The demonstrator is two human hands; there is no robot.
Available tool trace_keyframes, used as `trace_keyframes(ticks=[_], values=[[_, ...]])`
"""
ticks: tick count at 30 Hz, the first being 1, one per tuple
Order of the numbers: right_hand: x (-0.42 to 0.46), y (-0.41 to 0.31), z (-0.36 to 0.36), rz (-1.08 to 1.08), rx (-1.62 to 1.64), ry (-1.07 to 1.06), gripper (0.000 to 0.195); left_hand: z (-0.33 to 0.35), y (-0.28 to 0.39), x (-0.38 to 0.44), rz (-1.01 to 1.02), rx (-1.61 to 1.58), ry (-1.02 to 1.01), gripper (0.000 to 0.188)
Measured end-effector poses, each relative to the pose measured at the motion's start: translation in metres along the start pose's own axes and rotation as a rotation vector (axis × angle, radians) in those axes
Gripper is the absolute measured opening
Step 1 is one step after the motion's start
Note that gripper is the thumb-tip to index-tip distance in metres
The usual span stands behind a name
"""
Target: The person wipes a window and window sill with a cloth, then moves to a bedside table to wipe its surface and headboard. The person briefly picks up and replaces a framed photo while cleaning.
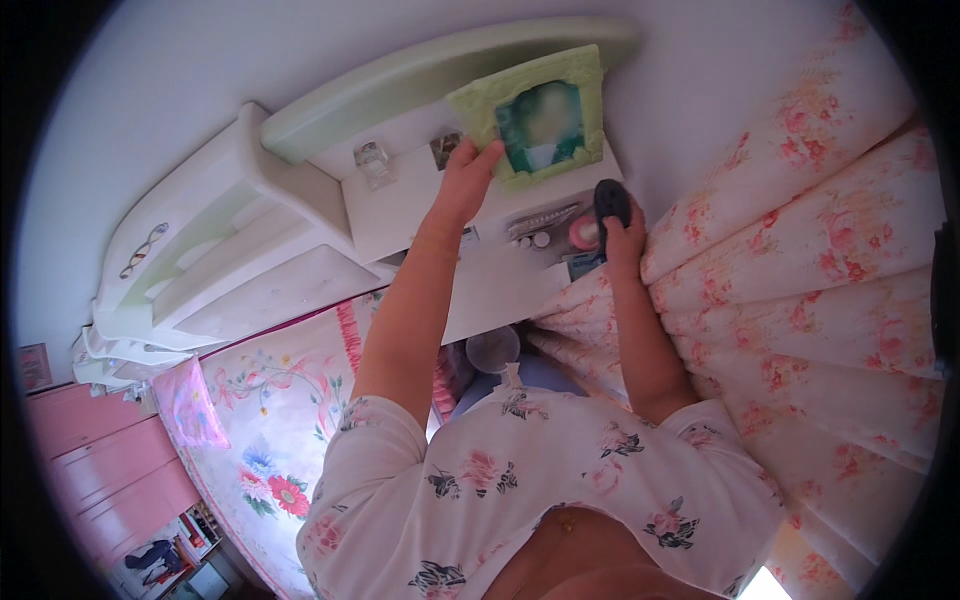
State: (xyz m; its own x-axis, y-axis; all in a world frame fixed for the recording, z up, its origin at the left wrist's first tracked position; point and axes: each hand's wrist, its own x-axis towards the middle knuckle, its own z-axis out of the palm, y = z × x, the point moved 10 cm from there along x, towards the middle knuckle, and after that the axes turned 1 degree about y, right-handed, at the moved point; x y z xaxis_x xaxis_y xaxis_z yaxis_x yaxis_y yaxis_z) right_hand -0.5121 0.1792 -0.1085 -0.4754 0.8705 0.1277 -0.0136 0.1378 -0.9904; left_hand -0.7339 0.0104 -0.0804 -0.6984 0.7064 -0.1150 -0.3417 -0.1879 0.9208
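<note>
My left hand (471, 180) grips the lower left edge of a pale green picture frame (517, 94), its thumb over the front. The frame is tilted and holds a portrait of a person. In my right hand (627, 238) is a black oval object (613, 201); what kind of thing it is I cannot tell. Below the frame, a white bedside cabinet (487, 289) has a compartment or drawer with several small items in it. Among them are a pink round item (583, 232), two small white round pieces (532, 241) and a blue box (583, 264).
On the white shelf (405, 202) stand a clear glass ornament (373, 163) and a small dark picture block (445, 150). Floral curtains (795, 247) hang close along my right arm. A white headboard (270, 281) and a bed with a flowered cover (277, 420) lie to the left. A whitish bin (493, 349) stands below.
</note>
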Motion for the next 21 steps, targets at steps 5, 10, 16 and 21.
trace_keyframes(ticks=[5, 10, 16, 21], values=[[0.016, -0.012, 0.012, -0.092, -0.092, 0.008, 0.044, -0.064, 0.03, -0.094, 0.152, -0.391, 0.154, 0.042], [0.028, -0.07, 0.073, -0.49, -0.51, -0.091, 0.053, -0.125, 0.07, -0.209, 0.355, -0.502, 0.148, 0.047], [0.024, -0.049, 0.217, -0.601, -1.034, -0.412, 0.055, -0.149, 0.062, -0.267, 0.336, -0.548, 0.227, 0.043], [0.035, -0.032, 0.231, -0.646, -1.031, -0.531, 0.049, -0.13, 0.054, -0.261, 0.296, -0.585, 0.212, 0.039]])
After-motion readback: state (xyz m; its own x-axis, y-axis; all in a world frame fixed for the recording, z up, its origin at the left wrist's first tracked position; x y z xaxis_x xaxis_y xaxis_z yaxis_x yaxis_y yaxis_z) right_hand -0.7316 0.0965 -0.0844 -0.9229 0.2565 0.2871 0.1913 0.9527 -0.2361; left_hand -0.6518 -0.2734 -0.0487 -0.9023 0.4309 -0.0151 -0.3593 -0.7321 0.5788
